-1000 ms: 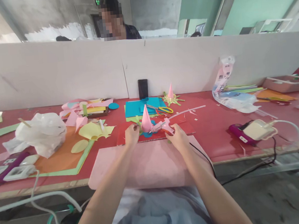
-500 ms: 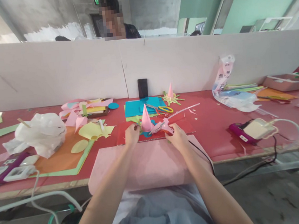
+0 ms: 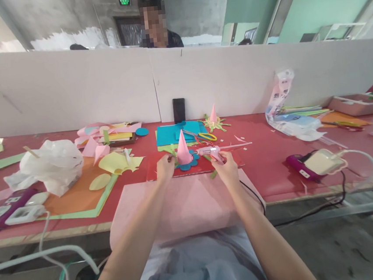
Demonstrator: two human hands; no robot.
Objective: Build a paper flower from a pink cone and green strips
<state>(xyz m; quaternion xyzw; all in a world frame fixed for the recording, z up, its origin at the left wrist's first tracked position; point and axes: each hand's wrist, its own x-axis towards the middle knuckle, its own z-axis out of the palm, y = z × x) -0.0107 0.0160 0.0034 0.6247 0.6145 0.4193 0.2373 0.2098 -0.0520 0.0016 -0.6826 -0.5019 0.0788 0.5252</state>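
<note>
My right hand (image 3: 227, 167) is wrapped round the handle of a pink hot glue gun (image 3: 210, 151), with a clear glue stick (image 3: 236, 145) poking out of its back. The nozzle points left at the lower side of a pink paper cone (image 3: 183, 150), which stands upright on a blue flower-shaped paper piece (image 3: 185, 167). Left of the cone, my left hand (image 3: 165, 167) is closed, its fingertips pinching a green paper strip (image 3: 173, 152) beside the cone; the fingers partly hide it. A red board (image 3: 153, 172) lies under these pieces.
Yellow-handled scissors (image 3: 207, 136) rest on blue sheets (image 3: 164, 135) behind the cone. A second pink cone (image 3: 213, 114) stands on green strips. Paper scraps and a white plastic bag (image 3: 55, 163) lie left; a purple power strip (image 3: 303, 168) sits right. A person (image 3: 160, 37) is behind the partition.
My right hand has drawn the glue gun right and slightly up, from the cone's base; more of the blue flower shows. My left hand has stayed put. The person behind the partition has shifted right.
</note>
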